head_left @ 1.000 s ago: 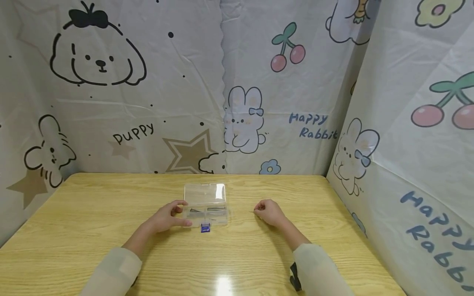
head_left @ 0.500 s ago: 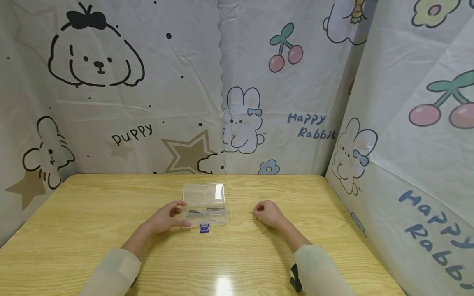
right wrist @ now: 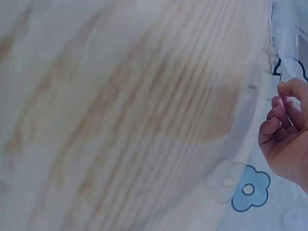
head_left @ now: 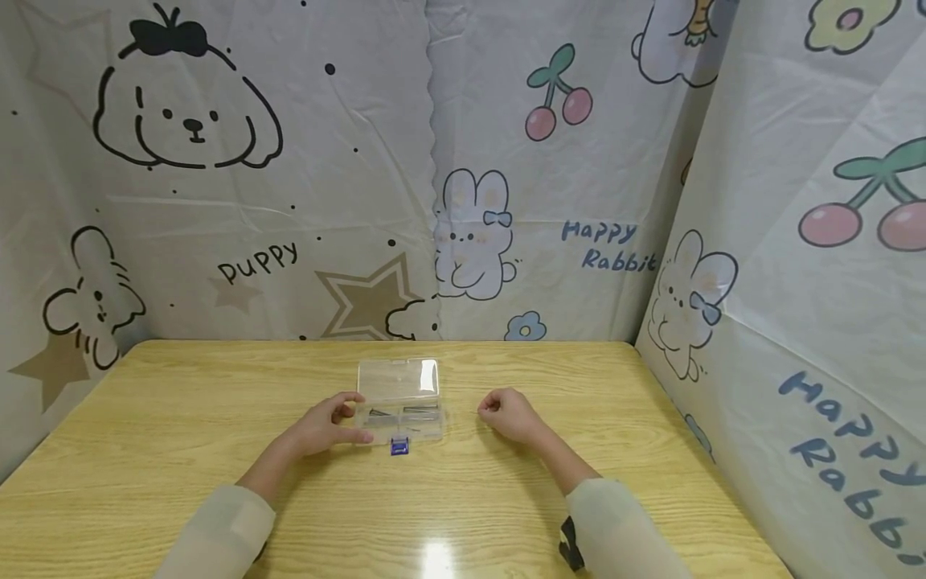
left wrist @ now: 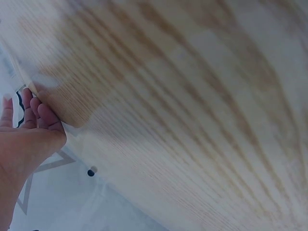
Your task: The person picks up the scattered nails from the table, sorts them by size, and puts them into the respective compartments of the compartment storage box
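Clear plastic box (head_left: 400, 402): one only, lid open and laid back toward the far wall, sitting at the middle of the surface (head_left: 181, 450). Its shallow tray holds a few thin dark pieces, too small to count or name. One small blue item (head_left: 399, 446) lies touching the box's near edge.

Two hands are in view. One left hand (head_left: 327, 426) grips the box's left end, thumb along the near side and fingers curved over the far side. One right hand (head_left: 508, 415) rests on the surface just right of the box, apart from it, fingers curled with fingertips drawn together; whether they pinch anything I cannot tell. Both arms wear pale sleeves.

One surface, light wood grain, with a bright glare spot near the front edge. Around it hang white printed sheets on three sides: a puppy, rabbits, cherries, stars, a blue flower, and the words "Puppy" and "Happy Rabbit".
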### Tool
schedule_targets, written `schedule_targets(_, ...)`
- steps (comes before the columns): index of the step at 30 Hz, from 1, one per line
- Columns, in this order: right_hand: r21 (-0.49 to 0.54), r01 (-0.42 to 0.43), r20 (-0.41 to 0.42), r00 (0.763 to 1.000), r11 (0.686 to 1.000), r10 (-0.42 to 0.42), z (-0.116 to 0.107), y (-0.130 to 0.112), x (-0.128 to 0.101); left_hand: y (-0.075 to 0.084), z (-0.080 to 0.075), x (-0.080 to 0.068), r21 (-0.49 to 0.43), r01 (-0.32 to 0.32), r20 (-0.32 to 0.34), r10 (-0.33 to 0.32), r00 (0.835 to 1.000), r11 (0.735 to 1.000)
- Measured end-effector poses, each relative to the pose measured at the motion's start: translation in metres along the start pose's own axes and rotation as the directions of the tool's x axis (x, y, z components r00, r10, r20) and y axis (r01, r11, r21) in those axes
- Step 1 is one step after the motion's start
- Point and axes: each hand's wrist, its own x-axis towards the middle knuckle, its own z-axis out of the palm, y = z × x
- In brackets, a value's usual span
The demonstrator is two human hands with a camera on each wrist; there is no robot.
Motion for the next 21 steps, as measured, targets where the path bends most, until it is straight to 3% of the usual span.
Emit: schedule_targets(21, 0.055, 0.092, 0.064, 0.993, 0.994, -0.096, 0.027, -0.039, 0.003, 0.002, 0.0, -0.002, 0.014, -0.003, 0.002, 0.003, 1.0, 1.0)
